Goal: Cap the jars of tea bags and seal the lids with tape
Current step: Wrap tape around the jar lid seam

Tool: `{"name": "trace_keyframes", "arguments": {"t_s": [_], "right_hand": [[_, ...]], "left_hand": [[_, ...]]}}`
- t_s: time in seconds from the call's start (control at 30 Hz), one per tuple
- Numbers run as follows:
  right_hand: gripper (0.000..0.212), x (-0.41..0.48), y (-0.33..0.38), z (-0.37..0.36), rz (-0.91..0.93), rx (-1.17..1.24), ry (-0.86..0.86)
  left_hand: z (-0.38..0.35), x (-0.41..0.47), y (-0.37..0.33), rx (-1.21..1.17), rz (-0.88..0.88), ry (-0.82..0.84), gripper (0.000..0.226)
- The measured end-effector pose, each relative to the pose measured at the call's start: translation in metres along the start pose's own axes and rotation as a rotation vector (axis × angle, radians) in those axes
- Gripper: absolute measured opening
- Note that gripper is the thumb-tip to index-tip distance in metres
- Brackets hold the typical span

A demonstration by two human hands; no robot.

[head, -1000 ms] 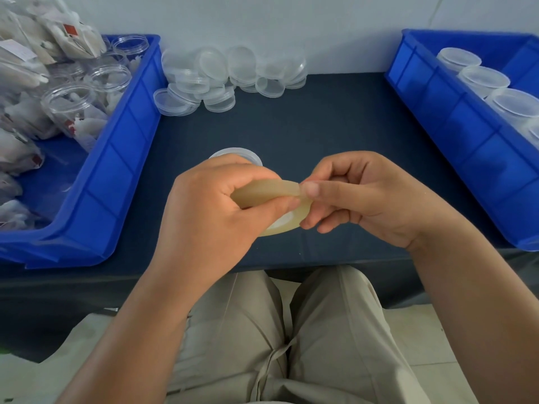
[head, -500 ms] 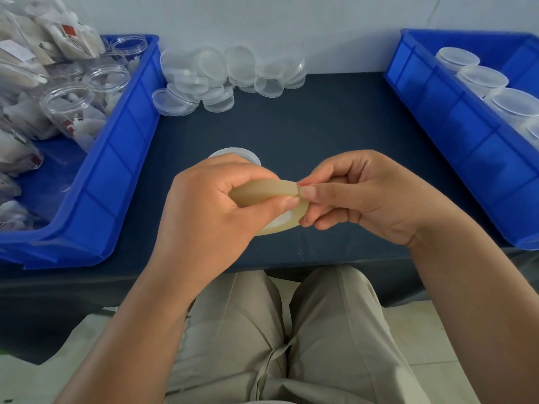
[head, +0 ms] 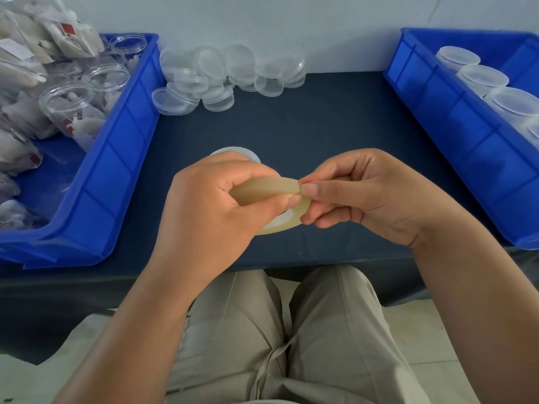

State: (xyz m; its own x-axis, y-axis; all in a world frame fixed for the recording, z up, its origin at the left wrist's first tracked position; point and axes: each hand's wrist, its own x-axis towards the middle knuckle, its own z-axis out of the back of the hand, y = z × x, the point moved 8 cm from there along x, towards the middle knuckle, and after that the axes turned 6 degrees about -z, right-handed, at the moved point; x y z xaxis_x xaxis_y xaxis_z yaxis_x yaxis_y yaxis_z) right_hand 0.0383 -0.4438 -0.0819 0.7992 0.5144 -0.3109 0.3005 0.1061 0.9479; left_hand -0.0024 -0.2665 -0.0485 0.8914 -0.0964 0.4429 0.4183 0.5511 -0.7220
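Hands barely shifting: left hand [head: 210, 211] gripping tape roll [head: 262, 189], right hand [head: 364, 196] pinching its end; sealing starting, next needing a clean peel.

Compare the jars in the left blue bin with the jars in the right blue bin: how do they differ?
The left jars are uncapped, mouths open; the right jars wear lids. The left jars sit jumbled among loose tea bags; the right jars stand in a neat row. Both sets are clear plastic.
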Motion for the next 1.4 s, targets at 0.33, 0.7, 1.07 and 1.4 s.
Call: {"name": "trace_keyframes", "arguments": {"t_s": [0.33,0.7,1.07,1.4], "right_hand": [[0.031,0.000,0.000,0.002,0.012,0.002,0.003],[0.031,-0.001,0.001,0.004,0.043,-0.069,-0.022],[0.022,-0.020,0.036,-0.009,0.105,-1.057,-0.260],[0.028,-0.011,0.041,-0.018,0.085,-1.328,-0.138]], "left_hand": [[0.001,0.002,-0.003,0.017,-0.012,-0.006,0.008],[0.001,0.000,-0.004,0.113,-0.036,-0.014,0.008],[-0.002,-0.002,-0.023,0.424,-0.183,-0.041,0.023],[-0.011,-0.004,-0.027,0.509,-0.232,0.008,0.019]]}}
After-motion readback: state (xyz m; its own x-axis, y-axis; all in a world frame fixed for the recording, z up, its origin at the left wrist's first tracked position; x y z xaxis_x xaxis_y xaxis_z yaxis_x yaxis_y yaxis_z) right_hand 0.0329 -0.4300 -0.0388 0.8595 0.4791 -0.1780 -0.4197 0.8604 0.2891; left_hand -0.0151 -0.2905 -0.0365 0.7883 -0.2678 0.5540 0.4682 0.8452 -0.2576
